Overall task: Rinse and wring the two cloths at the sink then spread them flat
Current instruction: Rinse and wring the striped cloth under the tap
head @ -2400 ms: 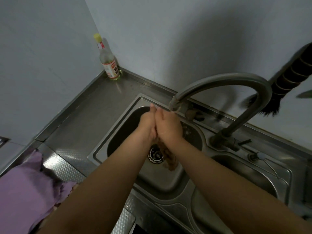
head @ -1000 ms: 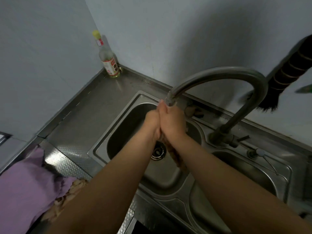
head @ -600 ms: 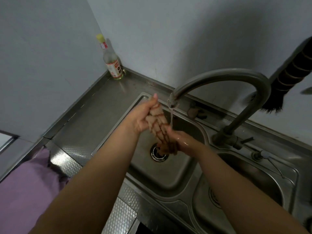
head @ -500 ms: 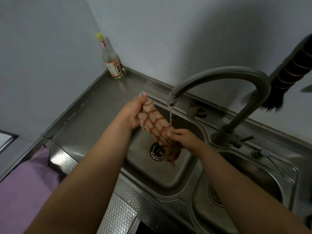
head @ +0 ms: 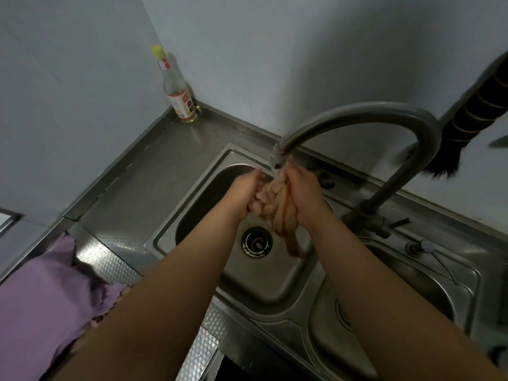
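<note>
Purple cloth (head: 41, 312) heaped on the table (head: 154, 188) left of the sink (head: 275, 287). Over the sink's drain (head: 256, 242): left hand (head: 243, 192) and right hand (head: 305, 196) clamped on the striped cloth (head: 277, 207) beneath the faucet (head: 357, 116). Likely splashing onto the table if squeezed too high.

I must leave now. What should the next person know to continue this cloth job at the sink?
Left hand and right hand: both grip the bunched striped cloth under the faucet, over the left sink basin.
Purple cloth: lies crumpled on the counter at the left, not yet spread flat.
Done: striped cloth looks wet.
Left: wring it, see to the purple cloth, spread both flat.
</note>
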`<state>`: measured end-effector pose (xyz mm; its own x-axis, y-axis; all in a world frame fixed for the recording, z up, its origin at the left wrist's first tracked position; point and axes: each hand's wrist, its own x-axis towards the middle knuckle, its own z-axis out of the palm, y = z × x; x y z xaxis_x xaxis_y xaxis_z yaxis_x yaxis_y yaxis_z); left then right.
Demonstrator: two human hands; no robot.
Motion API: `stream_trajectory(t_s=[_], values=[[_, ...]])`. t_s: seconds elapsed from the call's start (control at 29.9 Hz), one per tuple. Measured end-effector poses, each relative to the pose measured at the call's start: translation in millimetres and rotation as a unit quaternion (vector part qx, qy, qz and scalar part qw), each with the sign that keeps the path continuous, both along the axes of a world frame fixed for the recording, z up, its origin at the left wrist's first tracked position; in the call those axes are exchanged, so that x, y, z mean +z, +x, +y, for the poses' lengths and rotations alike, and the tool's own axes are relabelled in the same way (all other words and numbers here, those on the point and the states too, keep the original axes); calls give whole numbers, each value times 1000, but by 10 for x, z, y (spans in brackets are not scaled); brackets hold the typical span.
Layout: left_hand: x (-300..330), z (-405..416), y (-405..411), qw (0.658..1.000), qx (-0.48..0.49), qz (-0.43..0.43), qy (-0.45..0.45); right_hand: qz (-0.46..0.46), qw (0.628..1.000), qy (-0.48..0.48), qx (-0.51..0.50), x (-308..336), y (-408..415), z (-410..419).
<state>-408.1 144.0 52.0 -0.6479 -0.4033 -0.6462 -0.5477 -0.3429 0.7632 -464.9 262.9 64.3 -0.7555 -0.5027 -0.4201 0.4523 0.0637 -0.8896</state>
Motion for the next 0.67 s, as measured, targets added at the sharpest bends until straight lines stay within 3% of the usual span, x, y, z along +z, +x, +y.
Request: stream_trajectory(t_s=[0.1, 0.2, 0.33, 0.43, 0.54, 0.67], values=[[-47, 47, 42, 961, -204, -56, -181, -26, 999, 15, -24, 92, -142, -78], [-55, -53, 112, 932, -262, -74, -238, -66, 997, 40, -26, 74, -320, -31], [-38, -385, 247, 929, -310, -37, -196, -39, 975, 175, 130, -28, -509, 99], [25, -666, 312, 927, -368, -1, -72, 27, 906, 268, 327, -89, -580, 221], [-1, -823, 309, 934, -355, 33, 11, 29, 841, 257, 475, -83, -605, 308], [-20, -824, 272, 945, -301, 43, -119, 68, 845, 262, 461, -170, -612, 367]])
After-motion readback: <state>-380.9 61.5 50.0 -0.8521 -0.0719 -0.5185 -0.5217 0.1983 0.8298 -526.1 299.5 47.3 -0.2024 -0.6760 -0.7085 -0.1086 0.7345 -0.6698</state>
